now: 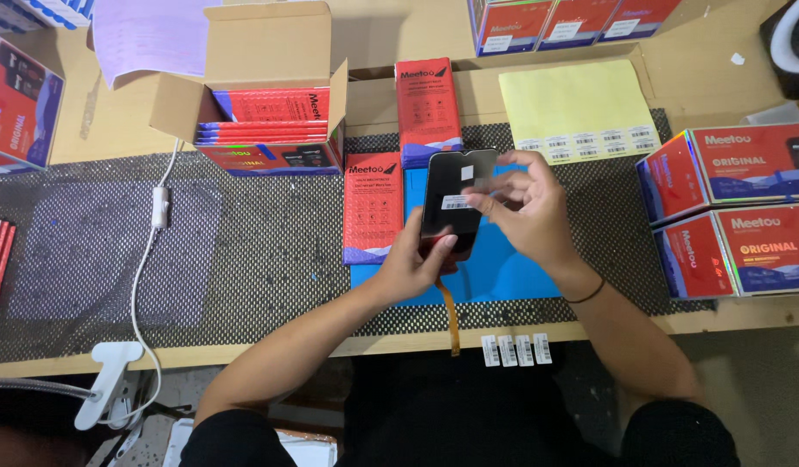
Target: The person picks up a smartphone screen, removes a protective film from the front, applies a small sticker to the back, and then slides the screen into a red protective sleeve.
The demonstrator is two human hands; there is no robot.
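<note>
A dark phone screen panel (451, 203) is being held upright above a blue mat (503, 268), near the middle of the desk (373, 39). It is carrying small white stickers on its face, and an orange ribbon cable (450, 320) is hanging from its lower end down past the desk's front edge. The left hand (412, 264) is gripping the panel's bottom end, thumb lying on the face and fingers curled behind. The right hand (525, 212) is reaching across the panel's right side, its fingertips (477, 201) closing together on the lower white sticker, the other fingers loosely spread; a dark band is sitting on that wrist.

Just left of the panel, two slim red boxes (373, 207) are lying on the black mesh mat (261, 251), one higher up than the other. Further left, an open cardboard carton (270, 78) is holding a stack of the same red boxes. Behind the hands, a yellow sheet (577, 104) is carrying a row of barcode labels. More barcode labels (516, 349) are sticking at the desk's front edge. Large red cartons (732, 207) are standing stacked at the right. A white cable with a switch (160, 207) is running down to a white clamp (110, 380) at the left.
</note>
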